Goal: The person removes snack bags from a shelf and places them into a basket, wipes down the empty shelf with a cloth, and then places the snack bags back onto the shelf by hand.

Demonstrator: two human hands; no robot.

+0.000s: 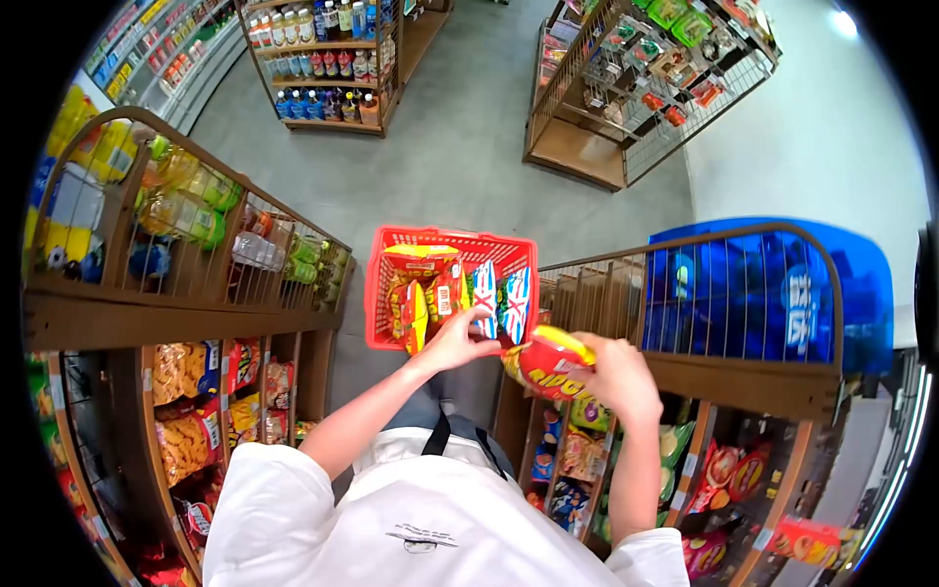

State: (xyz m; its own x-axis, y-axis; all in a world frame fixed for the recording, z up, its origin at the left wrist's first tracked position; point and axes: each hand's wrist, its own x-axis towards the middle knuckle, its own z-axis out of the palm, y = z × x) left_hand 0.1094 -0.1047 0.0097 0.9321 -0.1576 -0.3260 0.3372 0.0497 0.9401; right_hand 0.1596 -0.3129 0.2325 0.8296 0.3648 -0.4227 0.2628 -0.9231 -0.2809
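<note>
My right hand [618, 382] grips a red and yellow snack bag [550, 366] by its right end, just outside the basket's front right corner. Over the near rim of the red plastic basket [375, 284] reaches my left hand [458, 342], its thumb and fingers apart with nothing held. Its fingertips are close to a blue and white striped bag [484, 289]; whether they touch it I cannot tell. A second blue and white bag [514, 303] stands at the basket's right. Red and yellow snack bags [445, 293] fill the left half.
Snack shelves [186, 421] flank me on the left and right. Ahead stand a drinks rack [323, 64] and a wire rack with hanging packets [655, 78] on a grey floor [460, 157]. Large blue wrapped packs [763, 293] sit on the right shelf top.
</note>
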